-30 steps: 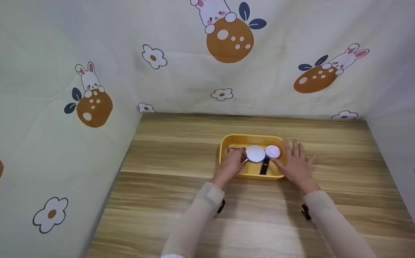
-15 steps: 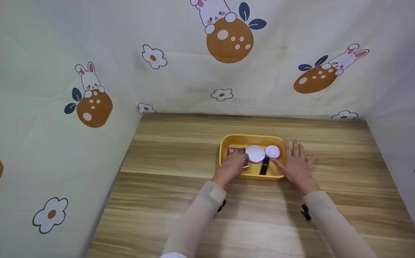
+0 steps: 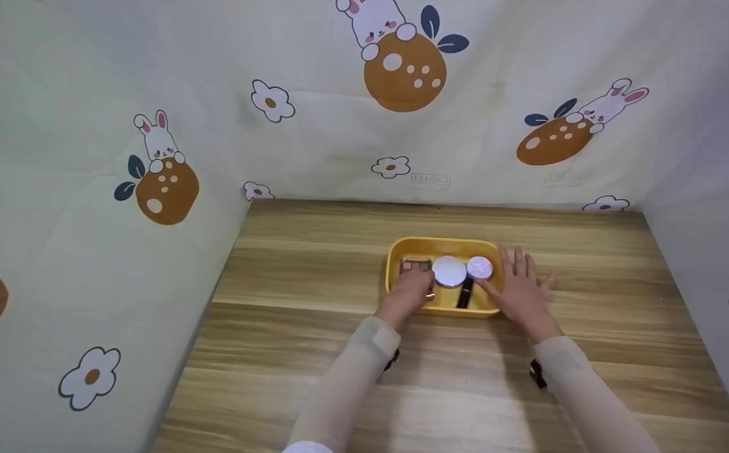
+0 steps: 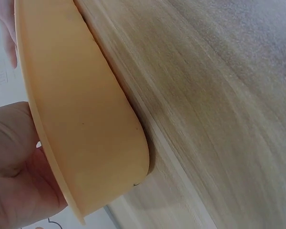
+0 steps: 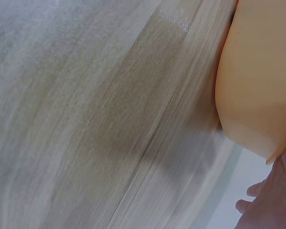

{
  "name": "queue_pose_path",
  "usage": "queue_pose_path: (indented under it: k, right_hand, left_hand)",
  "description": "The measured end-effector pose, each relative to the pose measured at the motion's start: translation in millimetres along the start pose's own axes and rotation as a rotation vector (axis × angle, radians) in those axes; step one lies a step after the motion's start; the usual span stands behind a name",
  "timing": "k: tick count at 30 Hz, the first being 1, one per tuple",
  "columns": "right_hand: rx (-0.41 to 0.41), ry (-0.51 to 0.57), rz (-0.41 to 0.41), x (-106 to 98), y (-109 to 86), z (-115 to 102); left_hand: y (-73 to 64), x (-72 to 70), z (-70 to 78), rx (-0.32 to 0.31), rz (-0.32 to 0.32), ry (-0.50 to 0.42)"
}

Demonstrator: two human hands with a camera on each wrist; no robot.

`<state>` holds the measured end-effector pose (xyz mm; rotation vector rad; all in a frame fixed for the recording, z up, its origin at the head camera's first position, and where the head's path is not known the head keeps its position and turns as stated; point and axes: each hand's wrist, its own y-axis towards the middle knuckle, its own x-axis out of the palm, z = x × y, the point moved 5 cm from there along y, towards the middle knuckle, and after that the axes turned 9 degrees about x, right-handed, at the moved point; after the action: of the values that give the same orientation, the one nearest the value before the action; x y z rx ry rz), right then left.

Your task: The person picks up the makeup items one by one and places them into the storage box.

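A yellow tray [image 3: 446, 240] stands on the wooden table. My left hand [image 3: 407, 293] reaches over its near left rim with curled fingers; a slim thing with a shiny gold end [image 3: 431, 295] shows beneath them, the rest hidden. Partly under that hand lies a brown eyeshadow palette [image 3: 416, 263]. Beside it are a round white compact [image 3: 450, 271], a small round lilac case with a star pattern [image 3: 480, 267] and a black lipstick tube [image 3: 465, 294]. My right hand [image 3: 521, 292] rests with spread fingers along the tray's right rim. The left wrist view shows the tray's outer wall [image 4: 86, 109].
The wood-grain table [image 3: 301, 264] extends around the tray. Pale cloth walls [image 3: 314, 138] printed with rabbits and flowers enclose it at the back and both sides. Dark wrist straps [image 3: 537, 374] show at the sleeves.
My left hand has shifted slightly down and back, uncovering more of the palette; the slim thing's gold end now sits lower. My right hand and the tray have stayed in place.
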<state>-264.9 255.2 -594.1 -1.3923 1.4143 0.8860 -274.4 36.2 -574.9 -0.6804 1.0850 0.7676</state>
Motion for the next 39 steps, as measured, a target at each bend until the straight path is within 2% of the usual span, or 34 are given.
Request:
queue_pose_path:
  k: [5,12,22,28,39]
  right_hand:
    - [0.003,0.017,0.003,0.5,-1.7,0.1]
    - [-0.001,0.025,0.014,-0.5,-1.5,0.5]
    - [0.001,0.018,0.001,-0.2,2.0,2.1]
    - [-0.002,0.010,-0.003,-1.5,2.8,1.0]
    - [-0.003,0.011,-0.006,-0.2,0.2,2.4]
  left_hand:
    - [-0.6,0.1,0.6,-0.016,-0.015,0.065]
    - [-1.7,-0.6,-0.3,-0.032,0.023,0.097]
    - [1.2,-3.2,-3.1,-0.076,0.029,0.116]
    - [1.6,-2.8,-5.9,-0.111,0.059,0.106]
    - [-4.1,-2.5,-6.7,-0.114,0.075,0.096]
